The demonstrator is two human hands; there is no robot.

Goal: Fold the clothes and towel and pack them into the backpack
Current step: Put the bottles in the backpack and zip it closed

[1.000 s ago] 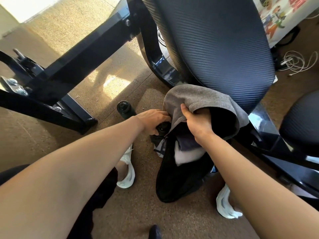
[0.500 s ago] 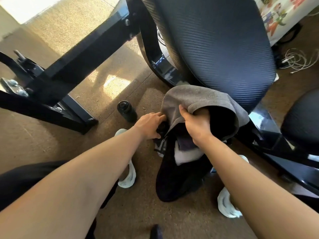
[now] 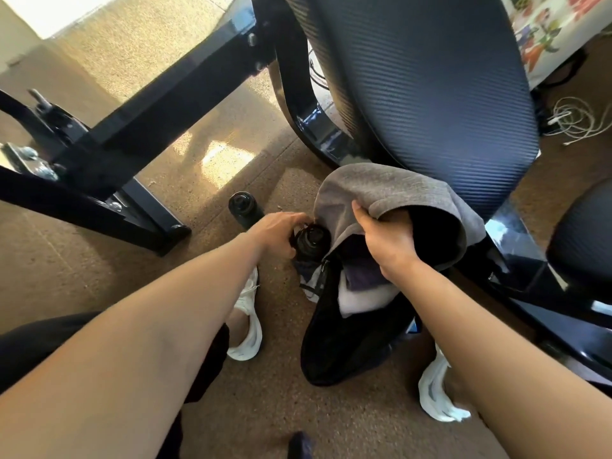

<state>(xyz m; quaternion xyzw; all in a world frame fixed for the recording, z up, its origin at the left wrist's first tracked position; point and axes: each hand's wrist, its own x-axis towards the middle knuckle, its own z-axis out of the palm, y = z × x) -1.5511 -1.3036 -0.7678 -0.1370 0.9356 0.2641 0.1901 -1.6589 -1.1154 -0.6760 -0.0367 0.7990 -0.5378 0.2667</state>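
The right grip (image 3: 385, 240) pinches the grey towel (image 3: 381, 190) by its edge. The backpack (image 3: 347, 352) gapes directly beneath it, long axis running toward the person, folded clothes (image 3: 361, 286) inside. The left grip (image 3: 276, 231) — curled round a black bottle (image 3: 311, 240) beside that opening — sits farther off.

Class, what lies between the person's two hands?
In the head view, a black bottle top, which the left hand grips; the right hand holds grey cloth.

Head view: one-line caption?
Right hand holds grey towel over open backpack; left hand grips black bottle at its side.
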